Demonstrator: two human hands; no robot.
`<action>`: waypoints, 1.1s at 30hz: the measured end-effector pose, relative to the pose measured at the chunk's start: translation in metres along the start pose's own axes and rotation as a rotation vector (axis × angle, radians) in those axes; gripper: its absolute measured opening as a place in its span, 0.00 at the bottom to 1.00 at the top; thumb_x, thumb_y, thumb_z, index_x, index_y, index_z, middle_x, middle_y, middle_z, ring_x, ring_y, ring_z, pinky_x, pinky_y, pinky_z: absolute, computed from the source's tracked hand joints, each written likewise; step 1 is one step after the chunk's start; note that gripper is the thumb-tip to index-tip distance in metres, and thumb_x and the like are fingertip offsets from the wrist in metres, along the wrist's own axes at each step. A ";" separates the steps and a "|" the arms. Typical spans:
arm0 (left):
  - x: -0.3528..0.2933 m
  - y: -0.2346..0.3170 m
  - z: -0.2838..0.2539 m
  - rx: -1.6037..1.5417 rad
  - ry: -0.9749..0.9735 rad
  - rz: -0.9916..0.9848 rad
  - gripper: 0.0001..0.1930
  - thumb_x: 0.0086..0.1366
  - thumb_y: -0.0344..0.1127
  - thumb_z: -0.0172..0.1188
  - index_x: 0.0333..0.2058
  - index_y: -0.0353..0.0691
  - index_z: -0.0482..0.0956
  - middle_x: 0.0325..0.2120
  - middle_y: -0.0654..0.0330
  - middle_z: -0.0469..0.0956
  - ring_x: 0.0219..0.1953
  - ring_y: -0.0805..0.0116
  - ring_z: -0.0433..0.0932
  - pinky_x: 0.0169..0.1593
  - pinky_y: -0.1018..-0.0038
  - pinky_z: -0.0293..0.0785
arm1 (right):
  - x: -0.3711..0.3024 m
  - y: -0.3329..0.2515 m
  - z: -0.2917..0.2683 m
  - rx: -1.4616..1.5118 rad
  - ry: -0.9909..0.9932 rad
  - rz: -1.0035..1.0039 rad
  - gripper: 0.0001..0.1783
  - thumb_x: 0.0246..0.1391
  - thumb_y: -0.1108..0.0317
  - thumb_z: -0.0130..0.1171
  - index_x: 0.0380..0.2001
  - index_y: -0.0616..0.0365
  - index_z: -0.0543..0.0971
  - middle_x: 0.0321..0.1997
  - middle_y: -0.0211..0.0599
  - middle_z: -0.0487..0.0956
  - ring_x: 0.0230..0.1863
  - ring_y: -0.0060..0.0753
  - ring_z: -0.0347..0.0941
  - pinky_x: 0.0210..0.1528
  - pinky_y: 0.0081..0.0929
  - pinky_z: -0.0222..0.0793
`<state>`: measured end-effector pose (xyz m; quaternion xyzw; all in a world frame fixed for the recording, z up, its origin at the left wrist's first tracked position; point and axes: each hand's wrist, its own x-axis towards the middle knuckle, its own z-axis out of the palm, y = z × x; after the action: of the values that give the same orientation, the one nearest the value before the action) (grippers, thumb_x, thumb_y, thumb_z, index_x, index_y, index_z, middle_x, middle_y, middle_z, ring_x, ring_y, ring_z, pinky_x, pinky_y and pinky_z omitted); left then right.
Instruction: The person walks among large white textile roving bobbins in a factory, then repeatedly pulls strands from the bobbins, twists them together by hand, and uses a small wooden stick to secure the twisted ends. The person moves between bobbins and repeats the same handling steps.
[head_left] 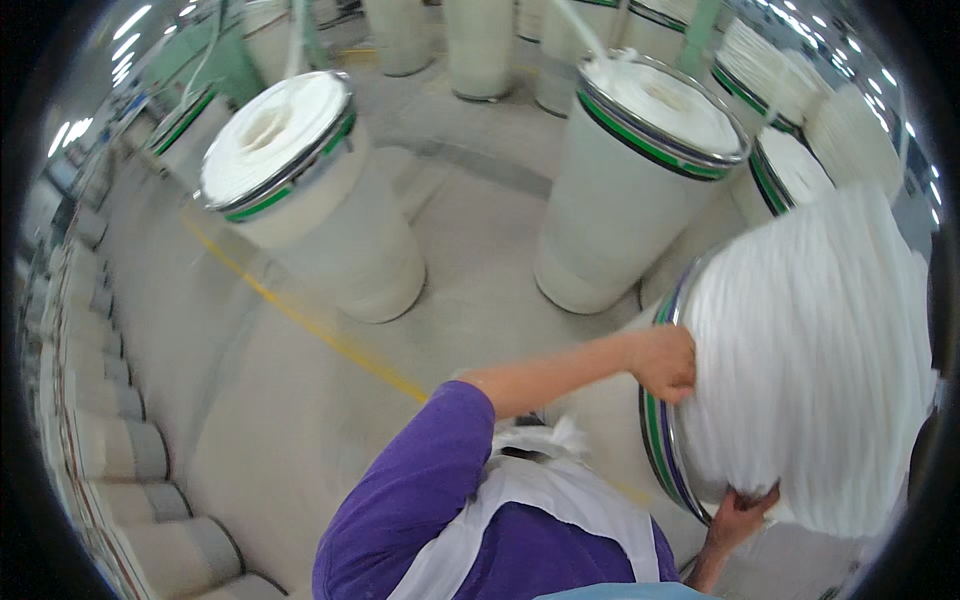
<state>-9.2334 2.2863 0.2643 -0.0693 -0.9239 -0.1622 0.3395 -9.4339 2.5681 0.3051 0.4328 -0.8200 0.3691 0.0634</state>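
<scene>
A tall pale can [655, 410] leans on my right, with green and dark bands and a metal rim round its mouth. A thick mass of white fibre sliver [810, 370] bulges far out of it. My left hand [663, 362] reaches across my body, fingers curled at the rim where it meets the sliver. Lower down, my right hand [738, 518] grips the underside of the sliver close to the rim; some of its fingertips are hidden in the fibre.
Ahead stand two filled cans, one at left [340, 240] and another at centre right [620, 210]. More full cans [795, 170] crowd the far right. A yellow floor line [300, 325] runs diagonally. Several cans [130, 450] line the left side.
</scene>
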 end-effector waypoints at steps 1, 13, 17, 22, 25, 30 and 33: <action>-0.010 -0.014 -0.008 0.030 0.023 -0.046 0.17 0.53 0.46 0.53 0.14 0.40 0.75 0.16 0.55 0.75 0.24 0.52 0.74 0.33 0.60 0.70 | -0.004 -0.016 0.011 0.140 -0.020 0.052 0.37 0.49 0.73 0.59 0.61 0.69 0.57 0.45 0.63 0.76 0.43 0.46 0.78 0.43 0.35 0.75; -0.064 -0.141 -0.117 -0.006 0.067 -0.019 0.12 0.61 0.43 0.55 0.31 0.38 0.75 0.36 0.53 0.74 0.45 0.55 0.71 0.53 0.61 0.65 | 0.011 -0.206 0.131 -0.277 0.002 0.162 0.36 0.48 0.71 0.56 0.61 0.64 0.57 0.23 0.45 0.77 0.25 0.41 0.78 0.31 0.31 0.72; -0.138 -0.122 -0.167 0.001 0.066 -0.238 0.20 0.60 0.42 0.58 0.48 0.39 0.72 0.54 0.53 0.68 0.60 0.55 0.64 0.62 0.59 0.60 | 0.013 -0.239 0.166 -0.193 0.049 0.073 0.36 0.49 0.69 0.56 0.62 0.62 0.57 0.26 0.48 0.78 0.27 0.44 0.79 0.31 0.36 0.73; -0.315 -0.054 -0.306 0.216 -0.012 -0.604 0.16 0.57 0.36 0.61 0.45 0.42 0.75 0.50 0.55 0.72 0.56 0.55 0.68 0.59 0.59 0.64 | 0.008 -0.284 0.197 -0.425 0.072 0.210 0.33 0.56 0.64 0.55 0.63 0.57 0.57 0.34 0.53 0.80 0.35 0.48 0.80 0.34 0.37 0.74; -0.407 0.008 -0.394 0.549 0.199 -0.901 0.17 0.49 0.23 0.66 0.40 0.42 0.78 0.39 0.57 0.78 0.44 0.56 0.76 0.45 0.63 0.71 | 0.001 -0.325 0.208 -0.467 0.098 0.112 0.32 0.57 0.61 0.55 0.62 0.57 0.60 0.34 0.49 0.80 0.32 0.46 0.78 0.34 0.39 0.72; -0.516 0.107 -0.497 0.981 0.199 -1.122 0.12 0.49 0.27 0.70 0.33 0.39 0.78 0.28 0.57 0.76 0.32 0.57 0.74 0.39 0.64 0.68 | -0.003 -0.416 0.238 -0.581 -0.047 0.210 0.27 0.57 0.59 0.56 0.57 0.57 0.71 0.24 0.40 0.77 0.21 0.37 0.69 0.29 0.37 0.66; -0.566 0.138 -0.522 1.034 0.147 -1.142 0.12 0.55 0.38 0.68 0.25 0.41 0.73 0.23 0.59 0.72 0.28 0.57 0.70 0.33 0.64 0.65 | -0.007 -0.491 0.295 -0.296 -0.337 0.083 0.24 0.57 0.64 0.56 0.57 0.54 0.72 0.26 0.41 0.80 0.24 0.36 0.74 0.29 0.32 0.68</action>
<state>-8.4545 2.2246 0.3059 0.5963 -0.7498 0.1358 0.2526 -8.9946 2.2046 0.3601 0.4402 -0.8813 0.1696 -0.0269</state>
